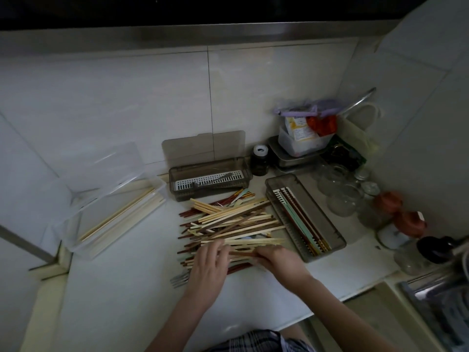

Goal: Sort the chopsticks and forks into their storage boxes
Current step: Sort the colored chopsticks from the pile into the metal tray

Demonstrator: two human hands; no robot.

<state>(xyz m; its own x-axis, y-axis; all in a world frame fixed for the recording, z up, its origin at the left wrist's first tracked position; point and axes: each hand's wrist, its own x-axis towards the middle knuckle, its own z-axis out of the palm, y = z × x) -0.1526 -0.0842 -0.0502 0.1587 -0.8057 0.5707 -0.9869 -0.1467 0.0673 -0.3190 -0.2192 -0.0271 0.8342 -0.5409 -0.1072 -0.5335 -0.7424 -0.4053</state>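
A mixed pile of chopsticks (233,219), pale bamboo, brown and dark red, lies on the white counter. My left hand (209,265) rests on the pile's near end with its fingers spread. My right hand (276,257) pinches a few chopsticks at the pile's near right side. Fork tines (179,276) stick out from under my left hand. A clear box (76,235) at the left holds pale chopsticks. At the back, a grey box (175,174) with its lid up holds a metal utensil. The grey box (337,240) at the right holds coloured chopsticks.
Glass jars (342,194), red-lidded jars (398,212), a dark bottle (260,160) and stacked food containers (302,143) crowd the back right corner. A metal sink (441,308) lies at the lower right. Tiled walls close in the back and both sides.
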